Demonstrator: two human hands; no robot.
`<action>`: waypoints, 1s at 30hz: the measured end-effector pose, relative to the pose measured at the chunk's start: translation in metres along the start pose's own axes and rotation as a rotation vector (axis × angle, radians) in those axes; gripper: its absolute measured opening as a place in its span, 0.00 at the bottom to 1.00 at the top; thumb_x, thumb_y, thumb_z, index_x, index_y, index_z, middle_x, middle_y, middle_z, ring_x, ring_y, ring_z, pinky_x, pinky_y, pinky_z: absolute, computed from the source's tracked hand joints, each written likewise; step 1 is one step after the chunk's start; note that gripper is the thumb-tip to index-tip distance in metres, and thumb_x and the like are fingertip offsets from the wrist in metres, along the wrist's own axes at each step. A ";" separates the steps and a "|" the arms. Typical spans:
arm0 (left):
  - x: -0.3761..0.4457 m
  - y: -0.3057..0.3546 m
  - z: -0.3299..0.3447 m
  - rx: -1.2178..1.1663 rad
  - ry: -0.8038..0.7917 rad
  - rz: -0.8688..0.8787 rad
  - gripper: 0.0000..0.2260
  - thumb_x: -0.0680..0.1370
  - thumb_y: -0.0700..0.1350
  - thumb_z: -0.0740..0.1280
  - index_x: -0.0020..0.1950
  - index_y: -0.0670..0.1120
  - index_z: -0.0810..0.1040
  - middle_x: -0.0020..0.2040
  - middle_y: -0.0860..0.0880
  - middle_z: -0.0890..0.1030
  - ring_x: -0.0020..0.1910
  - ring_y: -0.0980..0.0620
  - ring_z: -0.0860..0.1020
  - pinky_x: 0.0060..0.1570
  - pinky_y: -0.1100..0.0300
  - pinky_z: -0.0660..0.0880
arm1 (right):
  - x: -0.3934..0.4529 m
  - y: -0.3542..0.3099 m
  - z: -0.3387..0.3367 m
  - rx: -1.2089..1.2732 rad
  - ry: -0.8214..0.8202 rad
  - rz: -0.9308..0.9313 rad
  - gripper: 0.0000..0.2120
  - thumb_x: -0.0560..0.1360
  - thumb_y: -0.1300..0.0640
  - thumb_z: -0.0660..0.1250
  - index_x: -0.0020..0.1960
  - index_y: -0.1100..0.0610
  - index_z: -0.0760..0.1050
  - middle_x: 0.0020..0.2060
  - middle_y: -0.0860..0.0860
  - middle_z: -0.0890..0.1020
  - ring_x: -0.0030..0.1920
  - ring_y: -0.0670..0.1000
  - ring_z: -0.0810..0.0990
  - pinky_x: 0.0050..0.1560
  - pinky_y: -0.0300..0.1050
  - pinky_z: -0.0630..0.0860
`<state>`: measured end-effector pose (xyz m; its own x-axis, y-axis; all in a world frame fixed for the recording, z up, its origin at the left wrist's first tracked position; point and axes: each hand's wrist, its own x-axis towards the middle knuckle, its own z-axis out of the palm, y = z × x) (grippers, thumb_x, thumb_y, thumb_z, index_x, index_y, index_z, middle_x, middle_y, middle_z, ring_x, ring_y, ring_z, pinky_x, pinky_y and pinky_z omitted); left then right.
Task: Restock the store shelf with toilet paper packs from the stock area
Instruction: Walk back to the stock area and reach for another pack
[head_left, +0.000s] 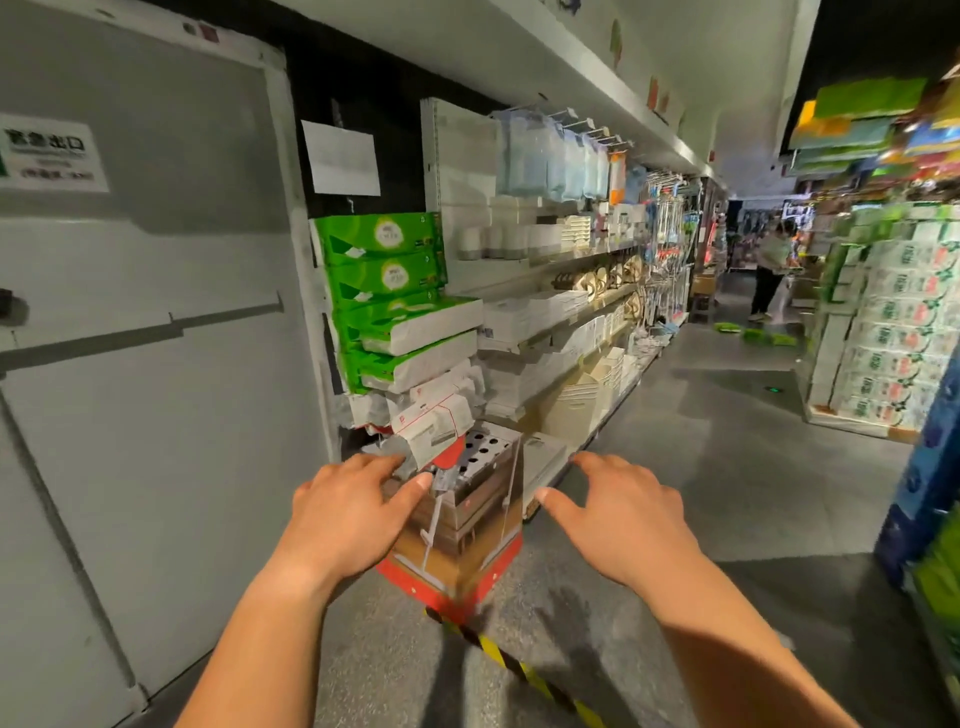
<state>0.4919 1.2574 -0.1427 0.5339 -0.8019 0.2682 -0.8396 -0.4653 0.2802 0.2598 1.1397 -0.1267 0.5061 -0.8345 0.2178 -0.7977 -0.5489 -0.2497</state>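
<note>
Now left hand (348, 512) below green packs (387, 280) (stacked), right hand (618, 512) aside

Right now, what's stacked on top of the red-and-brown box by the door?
On the red-and-brown box: white packs, then green packs above. Left hand covers part of the box top; the stack's bottom layer is unclear.

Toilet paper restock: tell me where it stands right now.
Done: green packs are already stacked in the end bay beside the grey door, with white packs below them. In hand: nothing; the left hand and right hand reach open toward the red box on the floor, neither gripping. Left: more green packs lie on the aisle floor farther down.
</note>
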 end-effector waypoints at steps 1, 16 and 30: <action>0.031 0.002 0.014 0.003 -0.005 0.002 0.31 0.79 0.72 0.49 0.77 0.59 0.67 0.76 0.54 0.70 0.74 0.45 0.68 0.70 0.43 0.67 | 0.031 0.007 0.008 -0.007 0.001 0.000 0.34 0.78 0.29 0.52 0.76 0.47 0.64 0.71 0.51 0.72 0.70 0.57 0.70 0.64 0.57 0.70; 0.442 0.020 0.131 0.017 0.049 -0.101 0.39 0.72 0.76 0.45 0.75 0.59 0.71 0.74 0.52 0.73 0.72 0.45 0.71 0.69 0.45 0.69 | 0.473 0.081 0.092 0.176 0.025 -0.033 0.28 0.77 0.32 0.57 0.71 0.46 0.70 0.67 0.49 0.75 0.66 0.54 0.72 0.67 0.58 0.69; 0.702 -0.010 0.198 0.095 0.165 -0.459 0.39 0.74 0.77 0.44 0.75 0.58 0.70 0.74 0.51 0.74 0.70 0.44 0.73 0.68 0.47 0.70 | 0.845 0.079 0.155 0.143 -0.162 -0.335 0.31 0.79 0.30 0.52 0.76 0.46 0.64 0.72 0.49 0.71 0.70 0.55 0.69 0.67 0.54 0.67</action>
<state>0.8548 0.6248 -0.1397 0.8528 -0.4399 0.2816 -0.5157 -0.7946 0.3205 0.6754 0.3842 -0.1085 0.7848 -0.5984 0.1609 -0.5316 -0.7836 -0.3216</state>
